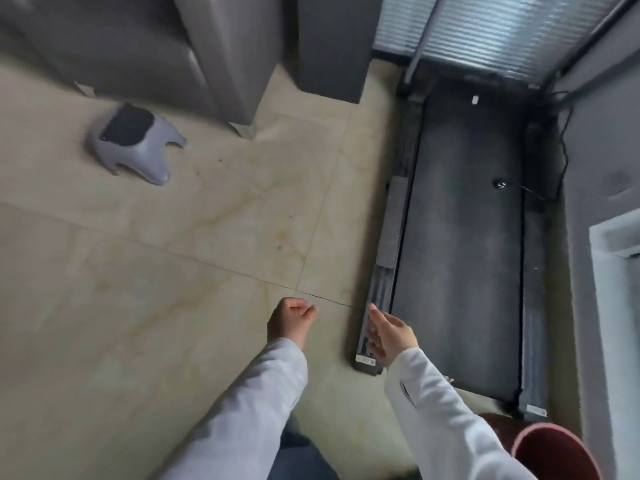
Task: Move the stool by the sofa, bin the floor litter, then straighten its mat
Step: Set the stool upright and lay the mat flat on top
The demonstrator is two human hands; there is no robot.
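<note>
A small grey plastic stool (133, 145) with a black mat on its seat stands on the beige tiled floor (173, 271), close to the grey sofa (138, 46) at the top left. My left hand (292, 320) hovers over the floor with its fingers curled into a fist; whether it holds anything small is hidden. My right hand (389, 332) is open, fingers spread, above the near left corner of the treadmill. A reddish-brown bin (554, 452) sits at the bottom right, by my right sleeve.
A dark treadmill (464, 244) lies along the right side, with a cable (564, 143) by the wall. A dark grey cabinet (332, 43) stands beside the sofa. Window blinds (502, 32) are at the top right. A white unit (616, 306) is at the right edge.
</note>
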